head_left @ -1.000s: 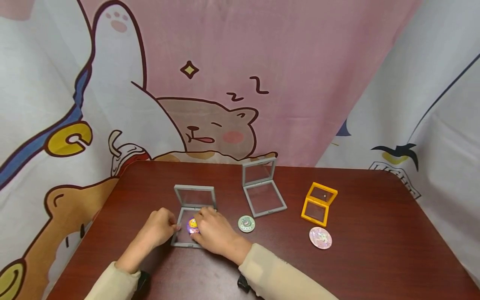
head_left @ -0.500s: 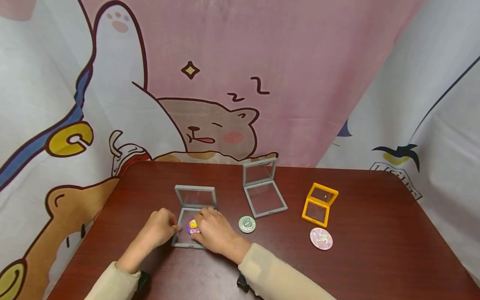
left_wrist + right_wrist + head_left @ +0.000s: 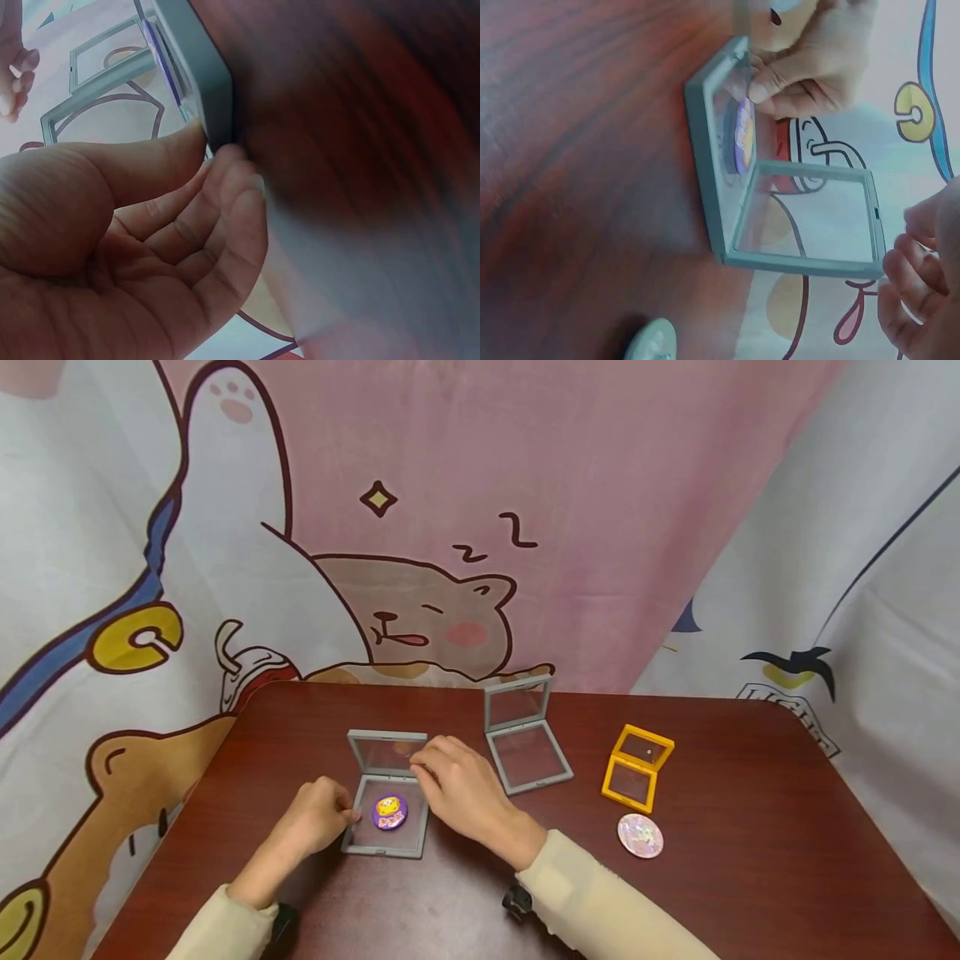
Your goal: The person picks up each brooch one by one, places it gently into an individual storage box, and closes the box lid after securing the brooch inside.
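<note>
A grey display case (image 3: 382,852) with clear film panes lies unfolded on the table, its lid (image 3: 386,736) standing up at the back. On its lower pane rests a round purple badge (image 3: 390,812) with a yellow cartoon figure. My left hand (image 3: 318,814) pinches the case's left edge, thumb on top and fingers against the side, as the left wrist view shows. My right hand (image 3: 472,793) is up by the lid's right side, fingers loosely bent, fingertips right at the lid's free edge (image 3: 877,217) in the right wrist view. It holds nothing visible.
A second grey case (image 3: 528,756) stands unfolded behind my right hand. Farther right are a small yellow case (image 3: 633,777), also unfolded, and a pink round badge (image 3: 641,836). A green badge (image 3: 656,341) shows in the right wrist view; my right arm hides it from the head view.
My right hand has left the purple badge and moved up and right to the lid's side, uncovering the badge and covering the green one. My left hand stays at the case's edge.
</note>
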The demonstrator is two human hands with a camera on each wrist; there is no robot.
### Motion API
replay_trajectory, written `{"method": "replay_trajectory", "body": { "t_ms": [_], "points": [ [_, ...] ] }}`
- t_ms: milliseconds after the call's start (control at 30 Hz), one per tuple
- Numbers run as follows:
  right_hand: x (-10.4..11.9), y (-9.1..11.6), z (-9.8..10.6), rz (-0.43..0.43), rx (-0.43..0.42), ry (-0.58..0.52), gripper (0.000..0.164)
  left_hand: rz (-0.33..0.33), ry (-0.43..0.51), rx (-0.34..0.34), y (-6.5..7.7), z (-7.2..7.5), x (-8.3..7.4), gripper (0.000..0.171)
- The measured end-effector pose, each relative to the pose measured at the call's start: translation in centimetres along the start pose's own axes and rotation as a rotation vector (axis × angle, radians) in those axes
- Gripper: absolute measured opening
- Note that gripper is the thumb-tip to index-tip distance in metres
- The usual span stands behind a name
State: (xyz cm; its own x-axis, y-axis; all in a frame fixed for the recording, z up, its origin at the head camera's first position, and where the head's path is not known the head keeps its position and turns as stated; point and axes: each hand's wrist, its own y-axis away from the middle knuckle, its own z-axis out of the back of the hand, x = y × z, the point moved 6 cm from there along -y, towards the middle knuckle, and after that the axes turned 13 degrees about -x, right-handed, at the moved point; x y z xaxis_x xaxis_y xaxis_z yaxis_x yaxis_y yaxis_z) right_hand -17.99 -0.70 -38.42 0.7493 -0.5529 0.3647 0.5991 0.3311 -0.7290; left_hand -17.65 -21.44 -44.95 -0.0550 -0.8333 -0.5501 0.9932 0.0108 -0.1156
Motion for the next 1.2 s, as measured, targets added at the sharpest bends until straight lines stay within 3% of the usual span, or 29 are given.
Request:
{"method": "replay_trajectory", "body": {
  "t_ms": [133,433,633,1033,1200],
  "points": [
    [-0.8,-0.5,0.5,-0.059,-0.038,-0.018,0.010,0.000,0.007,-0.001,0.1,0.1,-0.1,0.030],
    [-2.3,-0.6,-0.1,-0.191,0.011,0.031,0.032,0.013,0.019,0.011,0.2,0.1,0.0,0.016],
    [-2.5,-0.1,-0.7,-0.179,0.062,0.028,0.030,0.004,0.016,-0.005,0.2,0.1,0.2,0.017],
    [-2.2,0.6,-0.4,-0.169,0.047,-0.008,0.024,-0.010,0.032,-0.012,0.2,-0.1,0.3,0.032],
    [-1.8,1.1,-0.4,-0.161,0.048,-0.016,0.021,0.001,0.035,-0.015,0.4,0.0,0.5,0.031]
  ]
}}
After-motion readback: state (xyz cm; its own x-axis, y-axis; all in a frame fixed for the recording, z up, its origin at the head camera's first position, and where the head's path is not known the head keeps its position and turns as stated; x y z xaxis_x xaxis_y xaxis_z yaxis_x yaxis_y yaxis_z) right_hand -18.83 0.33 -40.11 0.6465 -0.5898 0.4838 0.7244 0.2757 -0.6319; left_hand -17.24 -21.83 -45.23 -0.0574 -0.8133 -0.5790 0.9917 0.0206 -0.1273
